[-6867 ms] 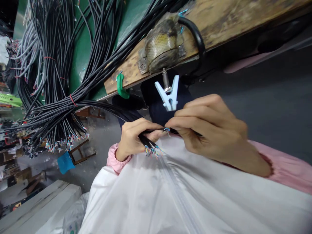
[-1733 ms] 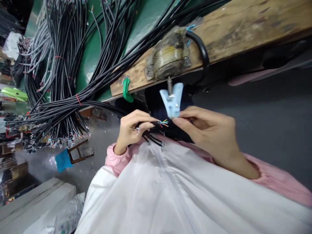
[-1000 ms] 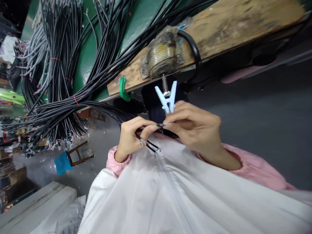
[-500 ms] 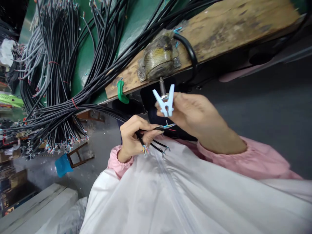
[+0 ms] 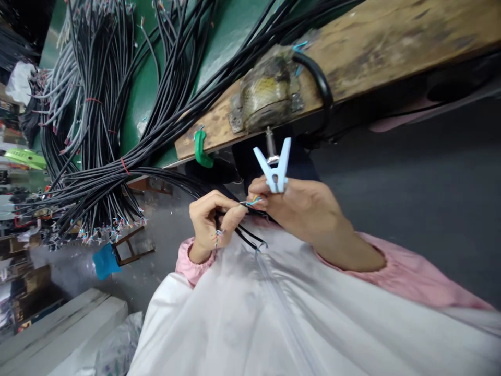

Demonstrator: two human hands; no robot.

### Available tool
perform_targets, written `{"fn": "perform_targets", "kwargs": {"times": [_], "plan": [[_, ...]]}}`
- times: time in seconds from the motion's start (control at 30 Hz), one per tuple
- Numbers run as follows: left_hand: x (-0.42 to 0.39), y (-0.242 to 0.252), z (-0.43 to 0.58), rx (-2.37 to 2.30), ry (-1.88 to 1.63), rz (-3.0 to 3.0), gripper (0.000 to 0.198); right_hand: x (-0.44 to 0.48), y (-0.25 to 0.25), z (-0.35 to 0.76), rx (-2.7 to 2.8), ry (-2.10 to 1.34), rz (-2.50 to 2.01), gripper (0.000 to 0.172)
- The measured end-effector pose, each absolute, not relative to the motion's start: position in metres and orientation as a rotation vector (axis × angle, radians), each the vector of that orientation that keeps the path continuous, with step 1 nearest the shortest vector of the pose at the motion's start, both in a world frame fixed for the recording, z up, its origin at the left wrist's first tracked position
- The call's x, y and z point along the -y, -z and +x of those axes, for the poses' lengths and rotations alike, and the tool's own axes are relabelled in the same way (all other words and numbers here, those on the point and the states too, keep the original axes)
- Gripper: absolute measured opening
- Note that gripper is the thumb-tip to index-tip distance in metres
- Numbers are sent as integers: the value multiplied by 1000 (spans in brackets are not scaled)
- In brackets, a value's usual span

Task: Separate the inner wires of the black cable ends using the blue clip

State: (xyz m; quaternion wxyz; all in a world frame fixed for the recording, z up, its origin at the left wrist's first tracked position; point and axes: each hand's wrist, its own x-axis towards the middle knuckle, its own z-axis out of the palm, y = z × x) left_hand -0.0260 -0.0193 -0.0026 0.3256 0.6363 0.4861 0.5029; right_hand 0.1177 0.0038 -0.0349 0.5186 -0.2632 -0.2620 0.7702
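My left hand (image 5: 209, 219) is closed around several thin black cables (image 5: 250, 237) whose stripped ends show coloured wires. My right hand (image 5: 301, 206) is closed in a pinch on the coloured wire tips (image 5: 253, 200) of one cable, just under a light blue plastic clip (image 5: 274, 164) that hangs on a metal pin below the bench edge. Both hands sit over a white plastic sheet (image 5: 274, 313) across my lap. Pink sleeves cover both wrists.
A wooden bench edge (image 5: 352, 57) runs across the top with a taped lump (image 5: 268, 94) and a green hook (image 5: 201, 149) fixed to it. A large bundle of black and grey cables (image 5: 109, 130) lies on the green surface and hangs left. Grey floor at right.
My right hand has come down from the blue clip and back to the wire tips held by my left hand. The view has shifted slightly.
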Motion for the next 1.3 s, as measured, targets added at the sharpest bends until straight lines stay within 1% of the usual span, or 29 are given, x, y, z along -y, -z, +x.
{"fn": "perform_targets", "kwargs": {"times": [0.07,0.17,0.27,0.33,0.4,0.5,0.53,0.57,0.63,0.73,0.8,0.87,0.93,0.97,1.03,1.1,1.2,1.3], "plan": [[22,4,-27,-1292,-1321,1655,26,1,34,118,633,-1872,-607,35],[23,5,-27,-1314,-1317,1653,25,4,33,119,693,-1902,-688,31],[22,5,-26,-1333,-1290,1690,25,6,31,120,782,-1826,-804,33],[22,5,-26,-1330,-1292,1736,24,7,30,122,855,-1734,-863,33],[22,7,-25,-1330,-1309,1783,23,7,29,126,961,-1613,-908,28],[23,10,-25,-1370,-1288,1784,14,7,28,131,1188,-1325,-975,18],[24,11,-24,-1379,-1258,1774,13,7,27,132,1257,-1241,-996,17],[24,12,-24,-1381,-1220,1772,17,7,27,132,1306,-1194,-1009,18],[23,14,-23,-1333,-1160,1830,25,8,28,131,1303,-1220,-1016,22],[22,16,-22,-1232,-1134,1972,20,9,29,124,1165,-1356,-992,34],[22,17,-22,-1208,-1109,2008,19,11,31,120,1122,-1369,-970,36],[23,19,-23,-1194,-1088,2002,17,14,33,117,1180,-1268,-948,29],[25,18,-25,-1165,-1089,1983,15,16,34,116,1297,-1066,-933,19],[25,18,-25,-1149,-1097,1969,14,16,35,116,1357,-955,-931,16],[26,17,-26,-1102,-1133,1955,14,15,35,119,1430,-777,-970,18],[27,16,-27,-1046,-1195,1956,16,14,35,123,1420,-672,-1056,20],[27,15,-26,-1028,-1252,1956,19,11,32,130,1357,-690,-1100,20],[26,14,-25,-1047,-1252,1949,17,11,32,129,1409,-796,-892,19]]}}
